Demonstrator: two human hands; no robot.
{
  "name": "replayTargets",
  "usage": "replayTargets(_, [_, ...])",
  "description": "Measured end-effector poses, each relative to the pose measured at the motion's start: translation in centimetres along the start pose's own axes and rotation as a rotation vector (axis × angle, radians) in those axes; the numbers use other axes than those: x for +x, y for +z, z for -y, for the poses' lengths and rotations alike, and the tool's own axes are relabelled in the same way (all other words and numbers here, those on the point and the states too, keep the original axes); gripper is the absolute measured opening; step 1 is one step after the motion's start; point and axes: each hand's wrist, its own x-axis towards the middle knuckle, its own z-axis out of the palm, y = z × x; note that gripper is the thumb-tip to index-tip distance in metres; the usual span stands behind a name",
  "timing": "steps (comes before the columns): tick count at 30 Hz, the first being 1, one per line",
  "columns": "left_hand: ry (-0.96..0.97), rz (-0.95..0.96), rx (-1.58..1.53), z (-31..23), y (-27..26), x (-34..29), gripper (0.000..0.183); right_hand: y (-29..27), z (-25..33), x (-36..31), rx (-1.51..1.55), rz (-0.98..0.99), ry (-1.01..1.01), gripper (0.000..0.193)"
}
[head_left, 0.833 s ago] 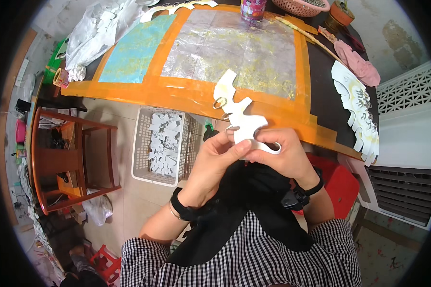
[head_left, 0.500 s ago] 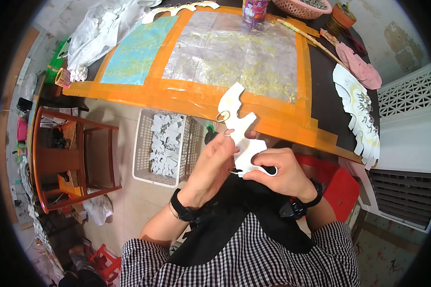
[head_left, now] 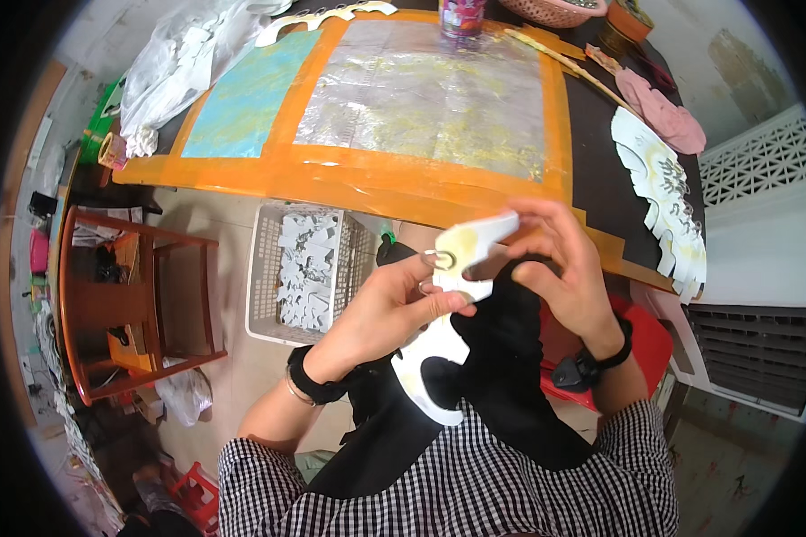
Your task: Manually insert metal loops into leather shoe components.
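My left hand (head_left: 390, 304) is closed on a white scalloped strip (head_left: 461, 251), pinching its middle between thumb and fingers. The strip has curved notches, yellowish smears and a metal ring (head_left: 444, 260) near the pinch. Its lower end curls like a hook over my dark-clad lap. My right hand (head_left: 564, 264) has its thumb and fingers spread around the strip's upper end, slightly blurred; whether the fingertips touch it I cannot tell. At the table's right edge lie several overlapping white strips (head_left: 640, 170) with rings, and a similar strip (head_left: 327, 20) lies at the far edge.
The table's orange-taped edge (head_left: 331, 190) is just beyond my hands. A white basket (head_left: 252, 304) of white pieces stands on the floor below. A wooden chair (head_left: 107, 300) is at left, a red stool (head_left: 649, 345) at right. A stick (head_left: 564, 63) and pink cloth (head_left: 658, 112) lie on the table.
The strip has turned and dropped toward my lap, its lower end now hanging free. My right hand has let go of that end and moved up to the strip's other end, fingers spreading.
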Motion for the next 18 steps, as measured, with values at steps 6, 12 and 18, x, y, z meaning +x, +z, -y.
replayTargets(6, [-0.003,0.189,0.344,-5.6,0.0,0.8,0.037,-1.0,4.3,4.3,-0.047,0.378,0.246,0.031])
replayTargets(12, [0.084,0.218,0.527,-7.8,-3.2,2.6,0.04,-2.0,4.5,5.5,0.072,0.268,0.315,0.018])
replayTargets(18, [0.748,-0.601,0.449,-6.8,-5.7,3.1,0.021,-2.5,3.4,5.9,0.339,0.019,0.155,0.016])
